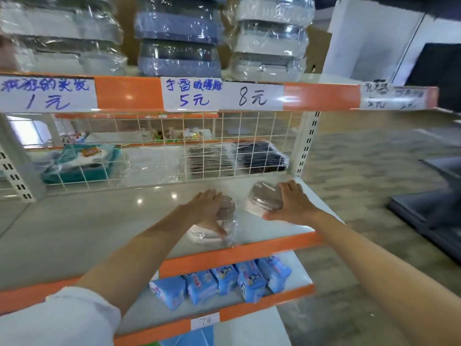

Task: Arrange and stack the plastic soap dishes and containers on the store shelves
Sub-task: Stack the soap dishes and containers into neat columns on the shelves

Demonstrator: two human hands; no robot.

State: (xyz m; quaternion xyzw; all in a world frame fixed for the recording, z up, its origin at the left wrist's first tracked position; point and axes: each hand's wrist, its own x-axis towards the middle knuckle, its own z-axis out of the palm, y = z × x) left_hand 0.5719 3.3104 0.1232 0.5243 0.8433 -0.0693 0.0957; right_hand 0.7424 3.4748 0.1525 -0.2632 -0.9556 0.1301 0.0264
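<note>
Two small stacks of wrapped soap dishes sit on the middle shelf point(99, 221) near its right front corner. My left hand point(208, 208) grips the nearer stack point(219, 236), white dishes with a grey clear lid on top, thumb down its front. My right hand point(293, 204) holds the farther stack point(264, 199) from its right side, fingers curled over the clear lid, thumb along the base. Both stacks rest on the shelf surface, a short gap between them.
A white wire grid point(174, 146) backs the shelf, with packaged goods behind it. Wrapped container stacks point(179, 38) fill the top shelf above price labels. Blue soap packs point(224, 280) line the shelf below. The aisle floor lies to the right.
</note>
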